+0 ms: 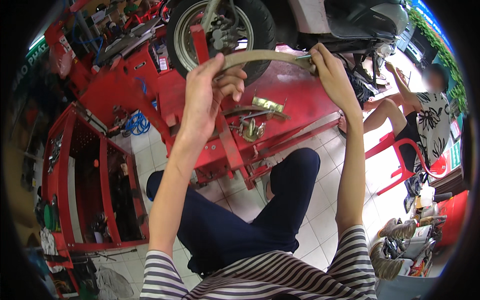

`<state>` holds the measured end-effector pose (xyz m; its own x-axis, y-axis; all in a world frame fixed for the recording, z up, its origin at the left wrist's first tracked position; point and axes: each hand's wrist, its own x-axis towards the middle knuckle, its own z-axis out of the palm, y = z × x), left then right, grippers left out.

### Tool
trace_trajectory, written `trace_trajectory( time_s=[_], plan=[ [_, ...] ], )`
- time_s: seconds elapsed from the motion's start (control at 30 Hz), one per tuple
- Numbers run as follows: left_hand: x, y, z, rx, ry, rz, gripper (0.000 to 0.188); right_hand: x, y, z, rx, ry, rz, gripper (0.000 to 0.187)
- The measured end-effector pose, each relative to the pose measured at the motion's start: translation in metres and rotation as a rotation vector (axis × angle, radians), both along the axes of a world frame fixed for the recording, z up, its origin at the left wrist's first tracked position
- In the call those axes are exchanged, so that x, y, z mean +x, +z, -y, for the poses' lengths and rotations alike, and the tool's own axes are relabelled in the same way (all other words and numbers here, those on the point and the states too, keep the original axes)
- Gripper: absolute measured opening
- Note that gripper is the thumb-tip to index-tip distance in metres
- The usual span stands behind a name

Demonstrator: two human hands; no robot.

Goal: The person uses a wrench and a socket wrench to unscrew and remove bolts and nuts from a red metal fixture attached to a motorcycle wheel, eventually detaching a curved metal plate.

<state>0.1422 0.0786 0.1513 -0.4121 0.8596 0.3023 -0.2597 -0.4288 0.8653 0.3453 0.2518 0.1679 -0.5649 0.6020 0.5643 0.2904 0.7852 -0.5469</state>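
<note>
Tan curved strip [265, 55] runs left to right.

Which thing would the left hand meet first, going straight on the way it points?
Probably the front wheel beyond the left hand, though the red upright before the wheel might come first; depth is unclear here.

Curved strip [265, 55] matt; red bench [305, 97] glossy metal; tyre [263, 30] matt rubber

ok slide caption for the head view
Left hand and right hand hold a curved strip before a scooter's front wheel.
</note>
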Motion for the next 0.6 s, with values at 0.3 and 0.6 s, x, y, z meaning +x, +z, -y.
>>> trace_trajectory(
  time_s=[0.3, 0.6],
  plan=[
    [0.017, -0.035, -0.065, -0.072, -0.045, 0.179, 0.038, -0.024, -0.037, -0.077, 0.549, -0.437, -0.354, 0.02],
    [0.007, -0.098, -0.099, -0.354, -0.001, -0.076, 0.036, -0.048, -0.176, -0.108, 0.128, -0.41, -0.563, 0.024]
  ],
)
